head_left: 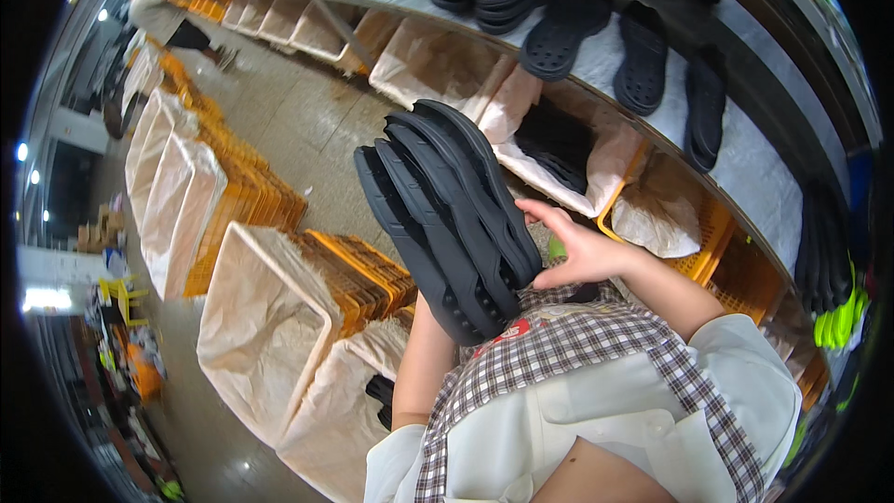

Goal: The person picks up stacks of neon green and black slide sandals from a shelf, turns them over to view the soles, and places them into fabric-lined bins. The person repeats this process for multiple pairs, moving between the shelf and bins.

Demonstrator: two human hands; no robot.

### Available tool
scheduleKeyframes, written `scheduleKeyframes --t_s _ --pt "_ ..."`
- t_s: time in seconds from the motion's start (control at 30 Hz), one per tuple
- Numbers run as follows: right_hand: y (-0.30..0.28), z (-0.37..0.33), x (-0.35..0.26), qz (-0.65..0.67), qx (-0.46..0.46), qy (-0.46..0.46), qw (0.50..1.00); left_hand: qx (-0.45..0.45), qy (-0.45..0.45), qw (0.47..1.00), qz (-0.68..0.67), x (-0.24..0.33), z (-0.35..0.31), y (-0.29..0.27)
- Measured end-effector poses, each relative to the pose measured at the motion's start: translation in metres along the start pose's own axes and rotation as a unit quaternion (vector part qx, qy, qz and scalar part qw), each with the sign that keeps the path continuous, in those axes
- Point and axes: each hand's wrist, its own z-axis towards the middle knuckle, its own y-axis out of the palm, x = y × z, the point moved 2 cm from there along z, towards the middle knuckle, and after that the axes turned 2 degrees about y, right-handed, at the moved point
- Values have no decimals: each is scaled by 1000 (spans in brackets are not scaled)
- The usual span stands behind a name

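mid-frame, the black shoes sat just left of the right hand, fingers half open; they hid the left hand, so i couldn't tell its grip.

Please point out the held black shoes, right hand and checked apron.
Held black shoes point(466, 196), head view: middle of the stack.
Right hand point(584, 250), head view: middle of the hand.
Checked apron point(577, 341), head view: front.

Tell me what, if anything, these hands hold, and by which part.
A stack of black clogs. The right hand, thumb and fingers spread, is at the stack's lower right side; the left hand is hidden, so its grip can't be told.
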Motion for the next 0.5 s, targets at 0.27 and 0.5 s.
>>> scheduleKeyframes --t_s 0.27,0.5 --pt "13 110 50 484 -28 105 868 87 193 977 19 -7 2 -4" --pt "4 166 103 475 -294 278 781 337 340 691 542 23 -7 13"
